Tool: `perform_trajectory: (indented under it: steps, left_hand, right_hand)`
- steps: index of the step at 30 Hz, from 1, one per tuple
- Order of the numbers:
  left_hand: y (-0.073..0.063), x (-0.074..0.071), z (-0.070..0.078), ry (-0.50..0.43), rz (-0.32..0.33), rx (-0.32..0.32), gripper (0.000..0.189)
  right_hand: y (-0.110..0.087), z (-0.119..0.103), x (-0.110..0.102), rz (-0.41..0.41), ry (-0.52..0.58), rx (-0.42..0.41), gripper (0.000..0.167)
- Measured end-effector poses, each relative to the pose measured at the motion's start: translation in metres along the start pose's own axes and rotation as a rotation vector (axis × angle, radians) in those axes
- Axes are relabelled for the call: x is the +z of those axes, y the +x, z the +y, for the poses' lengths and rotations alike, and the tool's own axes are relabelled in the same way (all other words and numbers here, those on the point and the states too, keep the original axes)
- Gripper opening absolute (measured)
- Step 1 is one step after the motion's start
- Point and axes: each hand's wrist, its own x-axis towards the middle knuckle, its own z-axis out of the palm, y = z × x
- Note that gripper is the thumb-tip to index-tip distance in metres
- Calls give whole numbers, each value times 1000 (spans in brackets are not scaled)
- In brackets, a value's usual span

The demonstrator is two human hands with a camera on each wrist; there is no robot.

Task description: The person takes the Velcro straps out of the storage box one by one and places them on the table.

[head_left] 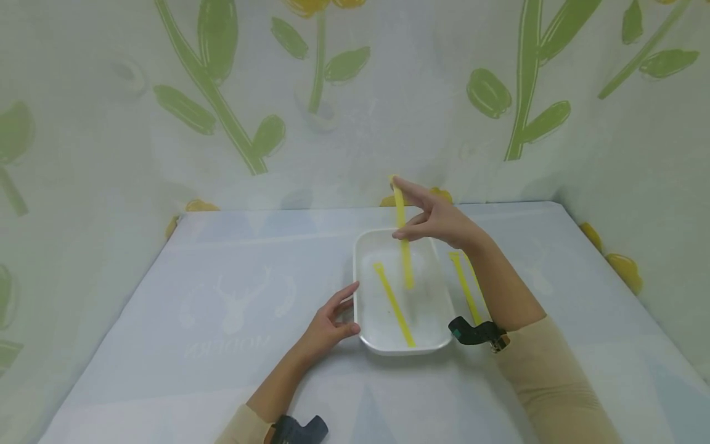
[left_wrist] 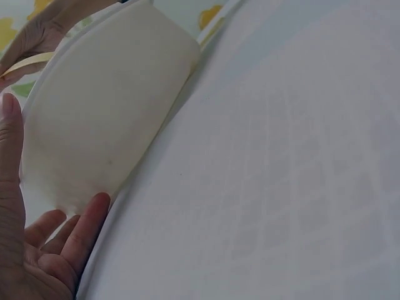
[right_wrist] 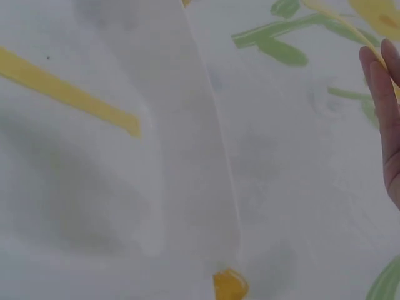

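Note:
My right hand (head_left: 440, 219) pinches a long, thin yellow strip (head_left: 407, 265) near its middle, holding it upright over a white rectangular tray (head_left: 362, 246). The strip's top end touches my raised index finger. In the right wrist view the fingers (right_wrist: 389, 106) show at the right edge with the strip between them. My left hand (head_left: 327, 330) rests against the tray's left side. Seen from the left wrist, its fingers (left_wrist: 87, 231) lie fairly straight along the outer wall. Another yellow strip (head_left: 395, 305) lies slanted on the tray's floor.
More yellow strips (head_left: 466, 287) lie on the table to the right of the tray, partly hidden by my right forearm. A pale printed cloth (head_left: 233, 345) covers the table. Behind it hangs a curtain (head_left: 388, 123) with green leaves and yellow flowers.

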Motion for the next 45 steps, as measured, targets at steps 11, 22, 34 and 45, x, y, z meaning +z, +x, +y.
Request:
perform_trajectory:
  steps: [11,22,34,45]
  left_hand:
    - [1,-1,-1,4,-7,6,87]
    - [3,0,-2,15,3,15,87]
    - [3,0,-3,34,9,3,82]
    - [2,1,-2,12,8,16,92]
  right_hand:
    - [-26,-3,-20,29,20,-3,96]
    - [-45,0,-33,66,-20,22,97]
    - [-70,7,-48,128,-77,92,99]
    - [-95,20,-65,182,-155,174,99]
